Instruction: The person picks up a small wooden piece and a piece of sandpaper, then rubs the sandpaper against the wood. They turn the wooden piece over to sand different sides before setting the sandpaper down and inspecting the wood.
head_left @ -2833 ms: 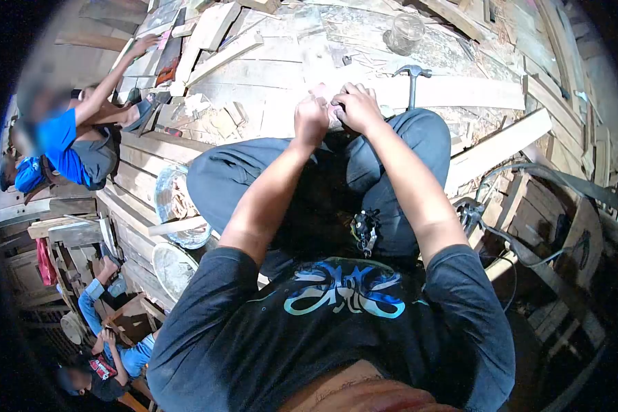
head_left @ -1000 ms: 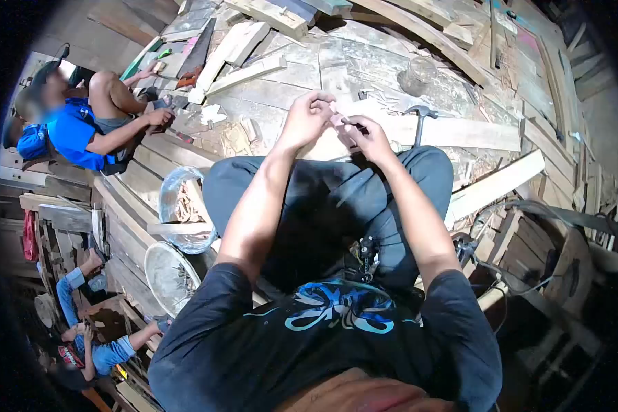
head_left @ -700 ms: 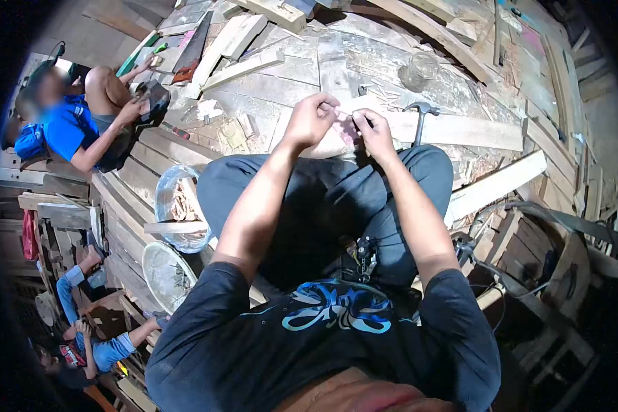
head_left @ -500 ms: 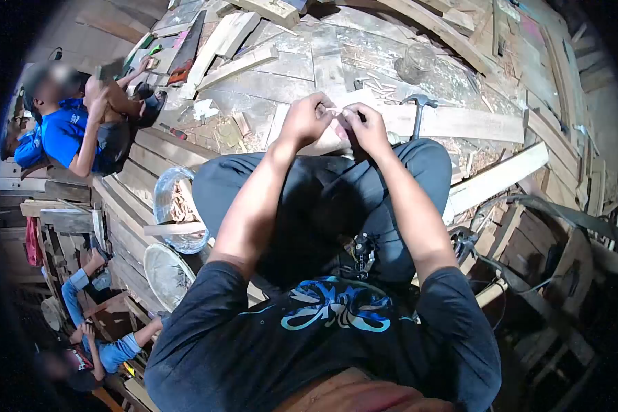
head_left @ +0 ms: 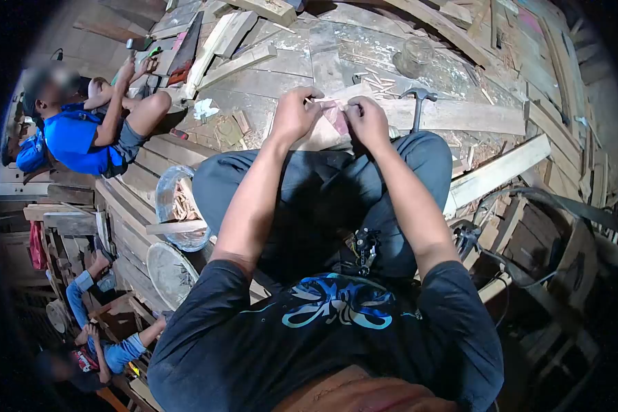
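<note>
Left hand: our left hand (head_left: 293,114) is curled, fingertips pinching the left edge of a small pale pinkish piece (head_left: 334,117); we cannot tell its material
Right hand: our right hand (head_left: 368,121) is curled too, thumb and fingertips pinched on the right edge of the same piece; the two hands sit just beside each other
Piece position: we hold it between both hands, beyond our knees, above the worn grey plank floor (head_left: 288,72)
Legs: our crossed legs in dark blue trousers (head_left: 323,199) lie directly below the forearms
Hammer: a steel-headed claw hammer (head_left: 417,96) stands head up just right of the right hand, its handle dropping behind our right knee
Board: a long pale wooden board (head_left: 467,118) lies across the floor, passing behind the hammer
Jar: a clear glass jar (head_left: 417,55) sits beyond the hammer, well apart from the hands
Slivers: short pale wood slivers (head_left: 374,77) lie scattered between jar and hands
Bag: a clear plastic bag of small wood offcuts (head_left: 175,206) rests beside our left thigh
Co-worker: a person in a bright blue shirt (head_left: 75,137) sits at far left, one arm raised
Second co-worker: a person in blue sleeves (head_left: 93,329) is at lower left, partly in shadow
</note>
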Demonstrator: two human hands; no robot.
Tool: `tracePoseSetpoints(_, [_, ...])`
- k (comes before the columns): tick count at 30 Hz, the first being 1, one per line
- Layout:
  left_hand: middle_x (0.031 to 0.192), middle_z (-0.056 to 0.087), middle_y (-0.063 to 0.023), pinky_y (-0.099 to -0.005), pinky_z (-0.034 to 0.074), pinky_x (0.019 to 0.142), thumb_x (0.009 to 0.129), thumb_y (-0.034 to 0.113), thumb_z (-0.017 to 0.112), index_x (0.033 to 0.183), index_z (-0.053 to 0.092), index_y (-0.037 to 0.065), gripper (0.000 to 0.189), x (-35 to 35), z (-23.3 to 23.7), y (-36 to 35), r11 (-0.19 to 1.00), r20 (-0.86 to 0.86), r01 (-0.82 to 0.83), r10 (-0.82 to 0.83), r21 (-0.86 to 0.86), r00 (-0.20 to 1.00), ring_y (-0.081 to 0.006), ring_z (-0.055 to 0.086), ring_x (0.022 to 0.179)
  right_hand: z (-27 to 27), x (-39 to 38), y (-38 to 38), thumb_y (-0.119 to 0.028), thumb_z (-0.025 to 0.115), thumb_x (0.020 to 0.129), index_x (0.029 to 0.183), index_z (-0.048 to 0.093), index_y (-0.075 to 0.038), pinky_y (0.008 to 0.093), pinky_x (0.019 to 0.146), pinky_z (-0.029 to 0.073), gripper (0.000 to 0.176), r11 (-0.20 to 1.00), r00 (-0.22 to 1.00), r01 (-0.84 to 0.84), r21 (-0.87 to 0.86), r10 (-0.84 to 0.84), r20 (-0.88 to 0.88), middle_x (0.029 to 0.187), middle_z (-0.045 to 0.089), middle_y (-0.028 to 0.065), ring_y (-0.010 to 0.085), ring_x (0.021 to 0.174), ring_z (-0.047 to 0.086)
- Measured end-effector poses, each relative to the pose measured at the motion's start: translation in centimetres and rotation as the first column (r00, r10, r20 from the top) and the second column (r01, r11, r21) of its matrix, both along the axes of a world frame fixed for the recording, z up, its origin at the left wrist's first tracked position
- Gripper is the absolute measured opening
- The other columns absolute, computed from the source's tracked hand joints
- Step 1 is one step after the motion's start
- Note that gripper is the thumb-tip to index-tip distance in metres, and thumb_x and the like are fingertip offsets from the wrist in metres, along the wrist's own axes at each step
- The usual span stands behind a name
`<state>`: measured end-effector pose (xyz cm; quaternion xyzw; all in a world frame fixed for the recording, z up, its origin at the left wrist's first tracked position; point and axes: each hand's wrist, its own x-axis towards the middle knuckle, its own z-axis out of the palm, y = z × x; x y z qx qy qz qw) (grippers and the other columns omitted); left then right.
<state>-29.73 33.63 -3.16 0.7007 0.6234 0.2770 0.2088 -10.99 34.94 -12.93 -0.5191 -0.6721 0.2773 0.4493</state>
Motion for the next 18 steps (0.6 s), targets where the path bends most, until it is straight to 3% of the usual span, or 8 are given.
tracePoseSetpoints(1, [0.088, 0.071, -0.0189, -0.0348, 0.052, 0.072, 0.078, 0.012, 0.071, 0.101, 0.072, 0.004, 0.025, 0.0, 0.0, -0.1, 1.0, -0.003, -0.002, 0.002, -0.002, 1.0, -0.0268, 0.069, 0.078, 0.1, 0.0, -0.4, -0.021, 0.07, 0.08, 0.095, 0.067, -0.003, 0.0426, 0.081, 0.047, 0.024, 0.996, 0.978, -0.084, 0.009, 0.08, 0.194, 0.09, 0.066, 0.0131, 0.0305, 0.09, 0.063])
tracePoseSetpoints(4, [0.086, 0.07, -0.0178, -0.0344, 0.052, 0.07, 0.077, 0.012, 0.072, 0.1, 0.072, 0.004, 0.024, 0.0, -0.2, -0.1, 0.999, 0.009, 0.008, -0.009, 0.038, 1.0, -0.0253, 0.068, 0.075, -0.4, -1.5, -1.1, -0.035, 0.07, 0.079, 0.106, 0.063, -0.004, 0.0462, 0.088, 0.042, 0.042, 0.999, 0.803, -0.046, -0.005, 0.04, 0.594, 0.102, 0.061, 0.0151, 0.0315, 0.102, 0.058])
tracePoseSetpoints(8, [0.082, 0.069, -0.0162, -0.0345, 0.051, 0.068, 0.077, 0.012, 0.073, 0.099, 0.071, 0.004, 0.024, 0.0, 0.0, -0.2, 1.0, 0.002, -0.006, 0.006, 0.004, 1.0, -0.0241, 0.067, 0.071, -1.0, -1.7, -1.1, -0.027, 0.068, 0.08, 0.1, 0.064, -0.004, 0.0461, 0.088, 0.044, 0.031, 0.999, 0.834, -0.052, -0.008, 0.048, 0.55, 0.1, 0.063, 0.0156, 0.032, 0.102, 0.059])
tracePoseSetpoints(11, [0.082, 0.069, -0.0155, -0.0345, 0.051, 0.068, 0.076, 0.013, 0.073, 0.1, 0.071, 0.005, 0.025, -0.3, -0.8, 0.1, 1.0, 0.016, 0.004, -0.004, 0.03, 1.0, -0.0234, 0.066, 0.071, -1.5, -1.4, -0.5, -0.023, 0.07, 0.077, 0.096, 0.064, -0.004, 0.0481, 0.085, 0.045, 0.028, 0.987, 0.884, -0.048, -0.151, 0.112, 0.454, 0.096, 0.065, 0.0163, 0.0345, 0.096, 0.062])
tracePoseSetpoints(12, [0.082, 0.069, -0.0155, -0.0345, 0.051, 0.068, 0.076, 0.013, 0.073, 0.101, 0.071, 0.005, 0.026, 0.0, -0.5, 0.0, 1.0, 0.018, -0.003, 0.003, 0.009, 1.0, -0.0233, 0.066, 0.072, -0.9, -0.7, -0.4, -0.019, 0.072, 0.076, 0.093, 0.062, -0.002, 0.0433, 0.078, 0.049, 0.025, 0.973, 0.925, -0.098, -0.207, 0.166, 0.343, 0.088, 0.066, 0.0156, 0.0318, 0.084, 0.064])
tracePoseSetpoints(15, [0.085, 0.07, -0.0152, -0.0342, 0.051, 0.072, 0.083, 0.015, 0.068, 0.104, 0.071, 0.005, 0.023, 0.3, -0.5, -0.2, 0.999, 0.062, -0.025, 0.023, 0.044, 0.998, -0.024, 0.066, 0.075, 0.1, 0.5, 0.1, -0.013, 0.072, 0.079, 0.089, 0.06, -0.001, 0.0347, 0.073, 0.05, 0.02, 0.875, 0.984, -0.167, -0.455, 0.178, -0.018, 0.084, 0.065, 0.0121, 0.0241, 0.077, 0.064])
tracePoseSetpoints(16, [0.087, 0.07, -0.0152, -0.0341, 0.051, 0.073, 0.086, 0.016, 0.066, 0.105, 0.071, 0.005, 0.022, 0.3, -0.5, -0.2, 0.998, 0.089, -0.031, 0.026, 0.058, 0.996, -0.0243, 0.066, 0.076, 0.7, 0.1, -0.2, -0.01, 0.069, 0.082, 0.089, 0.059, -0.001, 0.0277, 0.071, 0.049, 0.015, 0.815, 0.906, -0.27, -0.512, 0.036, -0.421, 0.083, 0.064, 0.0072, 0.017, 0.076, 0.061])
tracePoseSetpoints(18, [0.089, 0.07, -0.0157, -0.0348, 0.051, 0.074, 0.093, 0.018, 0.06, 0.106, 0.069, 0.005, 0.021, 0.2, -1.3, 0.0, 0.998, 0.2, -0.011, -0.001, 0.063, 0.98, -0.0254, 0.067, 0.08, 4.1, 0.3, -0.6, -0.001, 0.061, 0.086, 0.107, 0.057, -0.001, 0.0296, 0.075, 0.051, 0.022, 0.742, 0.666, -0.448, -0.499, -0.095, -0.74, 0.095, 0.064, 0.0065, 0.0169, 0.081, 0.062])
